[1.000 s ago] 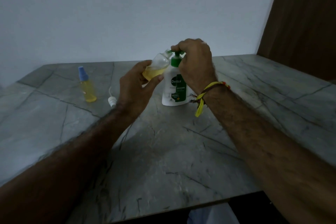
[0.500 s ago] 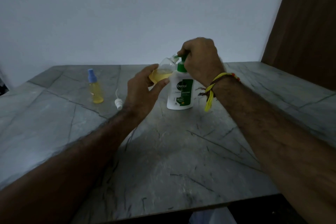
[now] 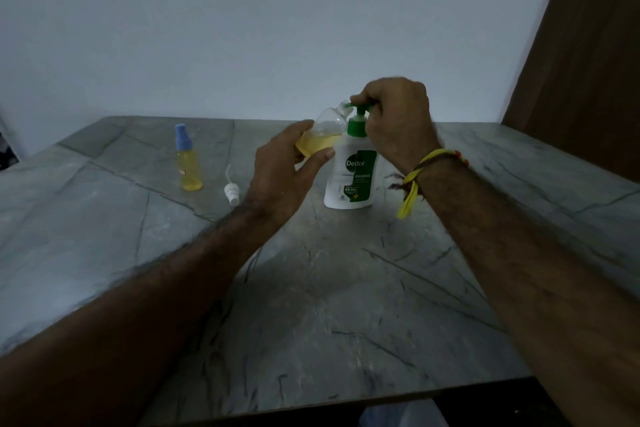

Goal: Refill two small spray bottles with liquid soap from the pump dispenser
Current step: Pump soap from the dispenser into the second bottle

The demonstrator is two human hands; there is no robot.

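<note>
Left hand (image 3: pixel 280 166) grips the uncapped clear spray bottle (image 3: pixel 322 135), tilted, part-filled with yellow soap, its mouth at the spout of the white Dettol dispenser (image 3: pixel 351 180). Right hand (image 3: pixel 398 121) curls over the green pump head (image 3: pixel 360 111). Blue-capped yellow spray bottle (image 3: pixel 188 159) upright and loose white sprayer cap (image 3: pixel 231 191) lie left on grey marble bench (image 3: pixel 311 305); near edge open.

Table (image 3: pixel 311 305): dispenser (image 3: pixel 351 177), bottle (image 3: pixel 188 163), sprayer (image 3: pixel 231 191).
</note>
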